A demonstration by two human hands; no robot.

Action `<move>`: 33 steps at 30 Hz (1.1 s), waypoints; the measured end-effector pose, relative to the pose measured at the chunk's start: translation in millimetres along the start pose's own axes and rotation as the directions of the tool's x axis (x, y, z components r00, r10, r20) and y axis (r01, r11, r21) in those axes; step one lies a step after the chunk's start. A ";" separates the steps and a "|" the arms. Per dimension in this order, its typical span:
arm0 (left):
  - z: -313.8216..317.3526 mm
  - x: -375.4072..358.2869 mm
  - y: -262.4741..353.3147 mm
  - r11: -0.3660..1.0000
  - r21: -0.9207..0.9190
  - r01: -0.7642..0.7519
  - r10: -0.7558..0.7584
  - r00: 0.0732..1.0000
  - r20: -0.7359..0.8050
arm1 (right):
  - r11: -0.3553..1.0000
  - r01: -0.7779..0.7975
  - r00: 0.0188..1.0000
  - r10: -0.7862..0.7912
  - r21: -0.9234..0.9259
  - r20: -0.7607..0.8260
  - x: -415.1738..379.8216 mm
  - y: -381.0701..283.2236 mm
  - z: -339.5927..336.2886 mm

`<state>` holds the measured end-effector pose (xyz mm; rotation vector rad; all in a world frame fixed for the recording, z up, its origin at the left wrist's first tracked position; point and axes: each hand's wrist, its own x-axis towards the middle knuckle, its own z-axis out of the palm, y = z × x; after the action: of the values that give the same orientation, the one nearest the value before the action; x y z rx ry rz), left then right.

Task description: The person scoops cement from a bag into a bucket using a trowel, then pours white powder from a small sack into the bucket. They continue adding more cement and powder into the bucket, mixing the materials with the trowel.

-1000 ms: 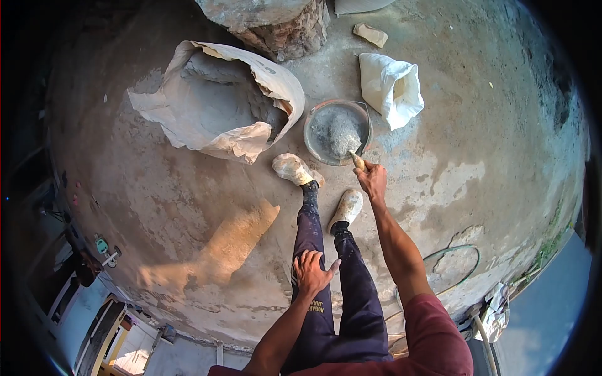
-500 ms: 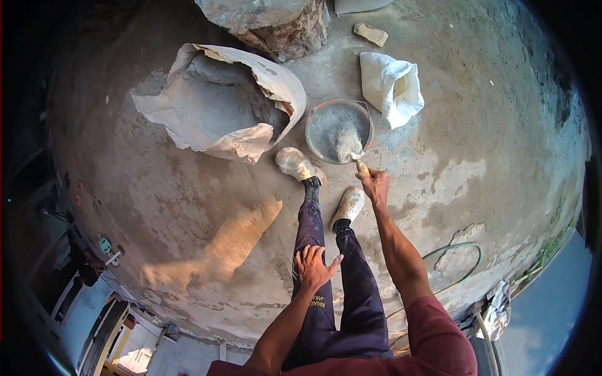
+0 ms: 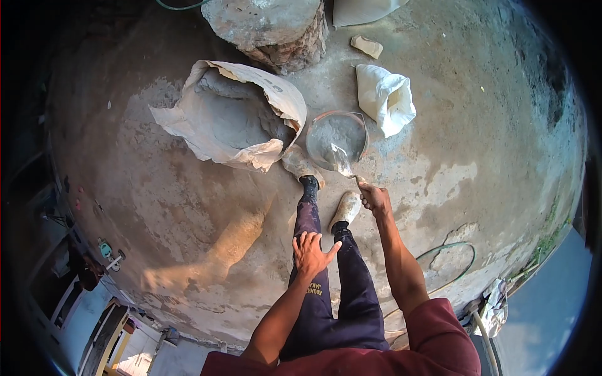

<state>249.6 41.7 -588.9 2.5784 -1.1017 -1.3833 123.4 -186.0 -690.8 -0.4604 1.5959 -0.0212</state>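
My right hand (image 3: 374, 195) grips the handle of a trowel (image 3: 342, 161), whose shiny blade reaches over the near rim of a round bucket (image 3: 311, 150). Grey powder (image 3: 337, 130) lies inside that bucket. My left hand (image 3: 311, 254) rests on my left thigh with its fingers spread, holding nothing. Left of the bucket, a large torn paper sack (image 3: 188, 119) gapes wide, with grey cement powder (image 3: 235, 116) in it. On the bucket's right side stands a smaller white sack (image 3: 376, 94), its mouth open; what it holds is hard to make out.
A thick stump-like block (image 3: 269, 28) stands behind the paper sack. A broken chunk (image 3: 367, 46) and another pale sack (image 3: 364, 11) lie at the back. My shoes (image 3: 346, 210) are close to the bucket. A green hose (image 3: 464, 245) curves over the floor at right.
The trowel blade, which had powder on it inside the bucket, now shows mostly bare at the near rim. My right hand has drawn slightly back. The view has shifted a little.
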 end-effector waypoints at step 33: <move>-86.4 59.1 0.2 0.949 -0.301 0.098 -0.204 0.916 -0.344 | -0.255 0.573 0.649 -0.438 -0.779 0.622 -74.4 -182.8 271.2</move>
<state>334.3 -19.1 -579.1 2.6042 -0.6126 -0.9245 435.2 -259.7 -591.4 -2.3176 0.8450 0.5362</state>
